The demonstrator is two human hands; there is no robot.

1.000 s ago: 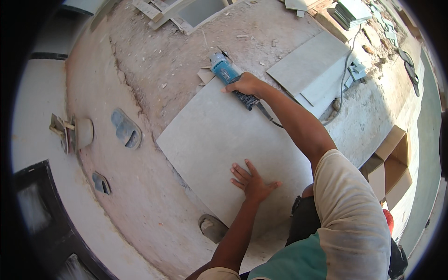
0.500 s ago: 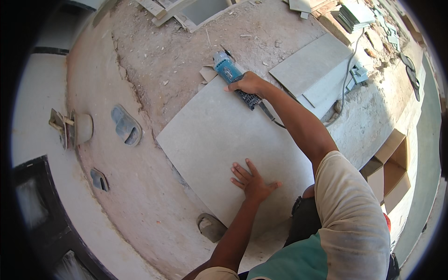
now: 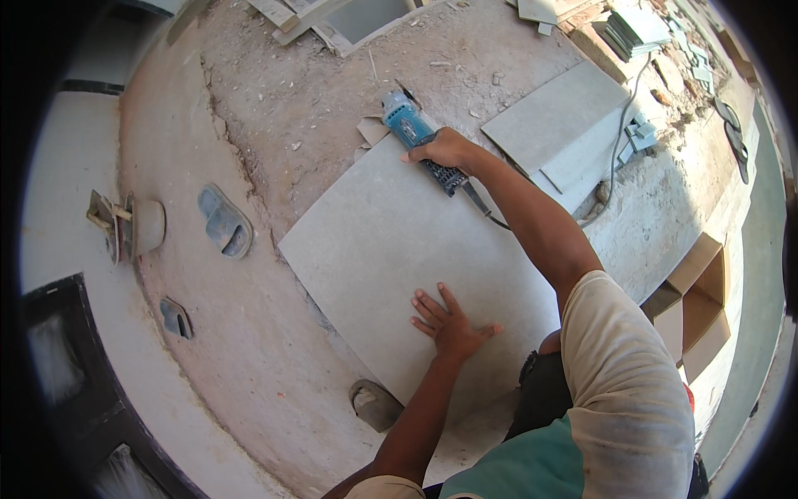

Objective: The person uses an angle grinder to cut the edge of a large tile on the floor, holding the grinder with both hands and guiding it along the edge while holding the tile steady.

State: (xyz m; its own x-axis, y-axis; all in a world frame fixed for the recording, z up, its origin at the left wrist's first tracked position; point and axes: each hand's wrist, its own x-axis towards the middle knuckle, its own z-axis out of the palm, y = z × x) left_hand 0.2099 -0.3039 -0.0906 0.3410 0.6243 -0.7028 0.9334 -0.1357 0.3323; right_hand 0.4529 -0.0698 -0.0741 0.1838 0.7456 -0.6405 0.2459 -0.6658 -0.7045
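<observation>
My right hand (image 3: 442, 150) is wrapped round the body of a blue and grey angle grinder (image 3: 409, 127). The grinder's head and disc sit at the far edge of a large light grey tile (image 3: 374, 224), and its cable (image 3: 490, 214) trails from the rear under my forearm. Flat on the near part of that tile rests my left hand (image 3: 455, 333), fingers spread, with nothing in it. Small brown scraps (image 3: 373, 130) lie by the tile's far corner. Whether the disc touches the tile cannot be made out.
Another grey tile (image 3: 557, 108) lies at the right, with a tile stack (image 3: 633, 32) behind it. Sandals (image 3: 224, 223) and a bucket (image 3: 148, 227) are on the left; one sandal (image 3: 374, 406) is near my left forearm. An open cardboard box (image 3: 694, 299) stands at right.
</observation>
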